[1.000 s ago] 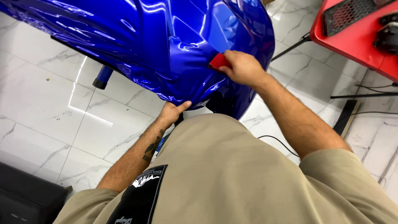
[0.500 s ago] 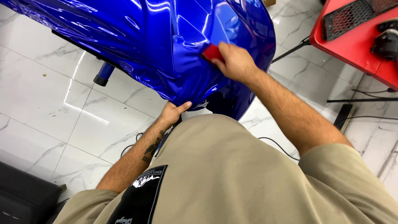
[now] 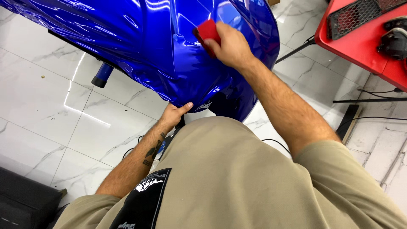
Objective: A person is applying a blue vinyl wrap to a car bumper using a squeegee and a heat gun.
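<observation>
I see a glossy blue vinyl-wrapped body panel (image 3: 140, 38), curved like a bumper or fender, filling the top of the view and hanging above the floor. The film shines with white reflections; it looks smooth across the upper face and wrinkles into folds near the lower edge. A small red squeegee (image 3: 207, 32), flat and roughly rectangular, is pressed against the film on the upper right part of the panel, mostly covered by my right hand (image 3: 231, 44). My left hand (image 3: 174, 115) pinches the film's bottom edge where the folds bunch together.
</observation>
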